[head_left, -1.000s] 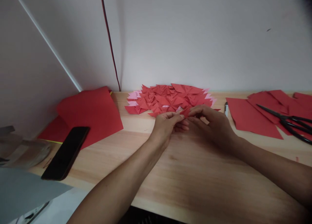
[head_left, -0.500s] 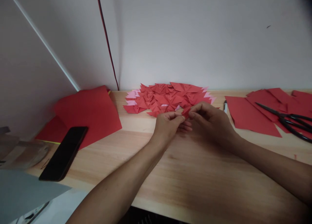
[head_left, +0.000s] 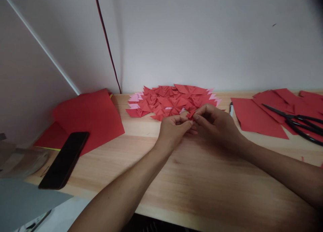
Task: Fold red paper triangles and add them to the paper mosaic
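Between my fingertips is a small folded piece of red paper (head_left: 191, 115), partly hidden by both hands. My left hand (head_left: 174, 129) pinches it from the left with thumb and forefinger, the other fingers curled beneath. From the right, my right hand (head_left: 217, 123) grips its other side between thumb and forefinger. Just behind the hands spreads a pile of folded red and pink paper pieces (head_left: 171, 101), heaped against the wall. Both hands are held a little above the wooden table (head_left: 202, 178).
Large red sheets (head_left: 93, 114) lie at the left, with a black phone (head_left: 64, 159) overlapping them. At the right, black-handled scissors (head_left: 295, 119) rest on cut red paper (head_left: 259, 119), beside a marker pen (head_left: 231, 109). A clear plastic container (head_left: 30, 161) stands at the far left.
The view has shifted slightly. Both hands stay on the folded red paper, with only small finger movements and the piece turned a little.
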